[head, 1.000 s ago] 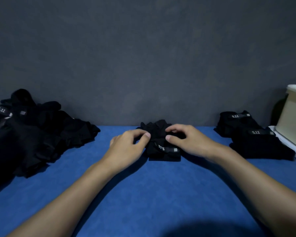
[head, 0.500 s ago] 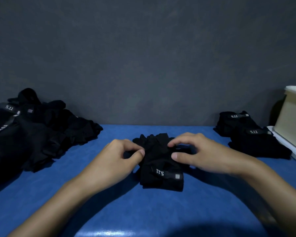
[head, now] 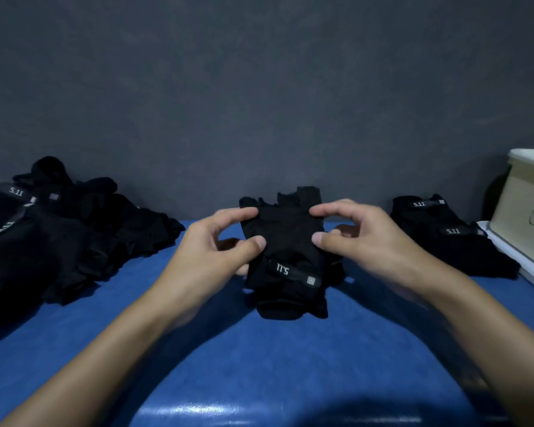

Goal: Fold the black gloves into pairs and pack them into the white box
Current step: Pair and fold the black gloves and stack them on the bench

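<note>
Nearer me than the pair, only the bare blue table (head: pixel 259 359) showed, with my two forearms crossing it. That gave me room to draw back.

And there it went, up. A second ago the pair (head: pixel 287 232) lay flat under my fingers, but now it hung upright with its label facing me. My left hand (head: pixel 210 251) pinched its left edge between thumb and forefinger, and my right hand (head: pixel 361 241) did the same on its right edge. I couldn't tell whether its lower end brushed the table. I judged this pair folded and ready to carry.

Well to the left of the pair sat the heap of loose gloves (head: pixel 59 241), so plenty of work remained. To the right of the pair, well apart, two folded pairs (head: pixel 444 238) waited, not yet boxed. Farther right of the pair stood the white box (head: pixel 518 208), cut off by the frame edge, with a white tray (head: pixel 512 251) at its foot. The route that way looked open if I passed above the folded pairs.

Beyond the pair the grey wall (head: pixel 259 87) closed off the table's far edge.
</note>
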